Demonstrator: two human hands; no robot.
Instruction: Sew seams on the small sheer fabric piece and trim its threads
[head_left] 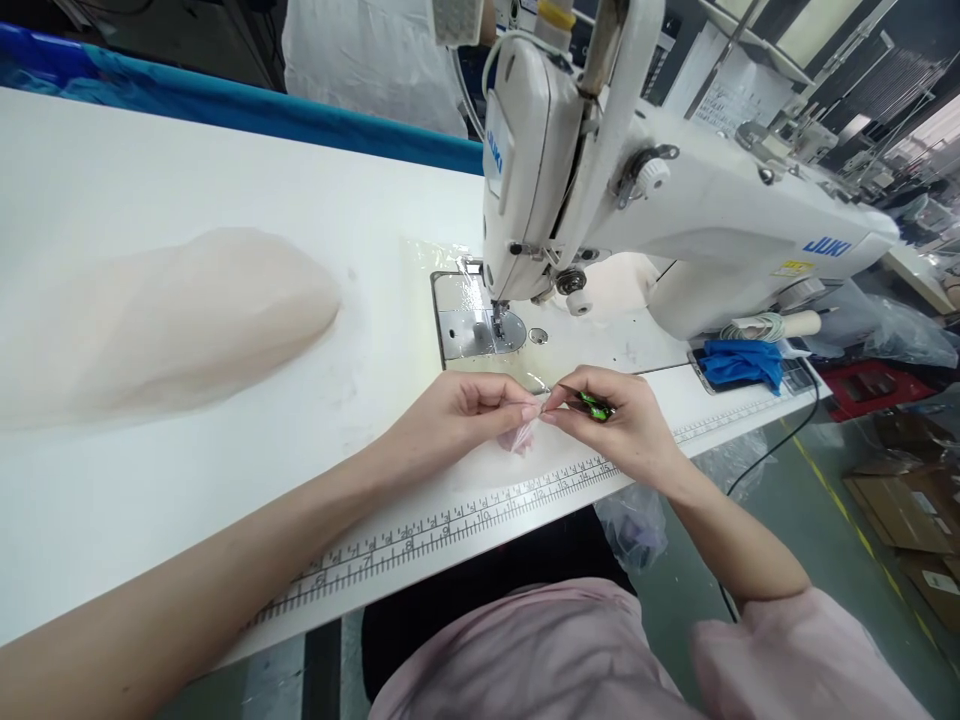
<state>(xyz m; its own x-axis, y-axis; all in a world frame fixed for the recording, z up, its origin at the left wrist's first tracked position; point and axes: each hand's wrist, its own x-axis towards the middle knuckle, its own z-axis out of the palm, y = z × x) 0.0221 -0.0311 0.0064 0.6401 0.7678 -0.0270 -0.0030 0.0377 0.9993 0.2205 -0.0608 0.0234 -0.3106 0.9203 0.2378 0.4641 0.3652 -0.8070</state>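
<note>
My left hand [469,405] and my right hand [619,420] meet fingertip to fingertip on the white table [187,180], just in front of the sewing machine's needle plate [469,325]. The left fingers pinch a small pale pink piece of fabric [521,438] that hangs below them. My right hand grips a small green-handled thread snipper [592,403], its metal tip pointing left at the fabric. The white sewing machine [675,200] stands right behind the hands.
A heap of sheer peach fabric [165,320] lies on the left of the table. A printed ruler strip [465,515] runs along the front edge. A blue cloth [739,362] sits on a phone-like object by the machine base. Cardboard boxes [907,500] stand on the floor at right.
</note>
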